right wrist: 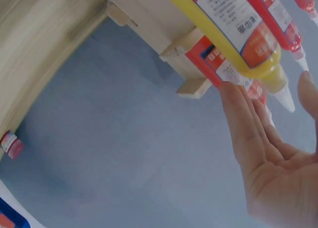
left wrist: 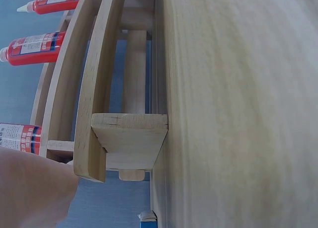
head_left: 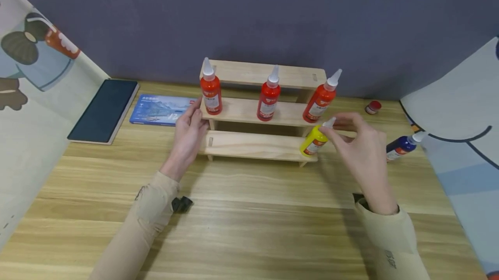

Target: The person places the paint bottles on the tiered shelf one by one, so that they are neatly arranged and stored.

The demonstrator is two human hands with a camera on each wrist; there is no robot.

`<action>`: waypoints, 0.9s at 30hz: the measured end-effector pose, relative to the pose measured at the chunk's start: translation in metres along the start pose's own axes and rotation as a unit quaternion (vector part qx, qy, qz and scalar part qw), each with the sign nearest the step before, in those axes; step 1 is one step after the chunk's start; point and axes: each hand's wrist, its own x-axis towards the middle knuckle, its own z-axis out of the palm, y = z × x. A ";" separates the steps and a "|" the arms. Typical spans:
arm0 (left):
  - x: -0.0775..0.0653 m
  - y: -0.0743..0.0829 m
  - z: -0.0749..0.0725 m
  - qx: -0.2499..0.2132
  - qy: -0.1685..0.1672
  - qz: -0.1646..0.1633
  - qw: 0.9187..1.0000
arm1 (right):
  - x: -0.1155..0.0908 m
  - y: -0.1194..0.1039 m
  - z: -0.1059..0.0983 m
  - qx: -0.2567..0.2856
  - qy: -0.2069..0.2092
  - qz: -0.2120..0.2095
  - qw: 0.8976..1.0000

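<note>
A three-step wooden rack [head_left: 257, 145] stands against the back wall. On its middle step are three red bottles with white nozzles: left [head_left: 211, 96], centre [head_left: 268, 102] and right [head_left: 319, 102]. A yellow bottle [head_left: 313, 142] stands at the right end of the lowest step. My right hand [head_left: 360, 150] is around its nozzle; in the right wrist view the fingers [right wrist: 241, 123] are fairly straight, thumb apart from the bottle. My left hand [head_left: 189, 130] holds the rack's left end at the middle step; its fingertips are hidden in the left wrist view.
A dark blue bottle [head_left: 401, 146] stands right of my right hand. A small red-lidded jar [head_left: 373, 107] is at the back right. Left of the rack lie a blue flat box [head_left: 156, 110] and a dark tablet-like panel [head_left: 103, 111]. Printed side panels flank the table [head_left: 249, 228].
</note>
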 end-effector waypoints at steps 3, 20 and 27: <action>0.000 0.000 0.000 0.001 0.002 -0.003 1.000 | -0.001 0.002 -0.004 0.008 0.008 0.004 1.000; 0.001 0.000 0.000 0.005 0.000 0.001 1.000 | 0.000 0.025 -0.033 0.001 0.046 0.045 0.998; 0.001 0.001 0.000 -0.003 0.001 -0.004 1.000 | -0.001 0.038 -0.041 0.000 0.065 0.049 0.997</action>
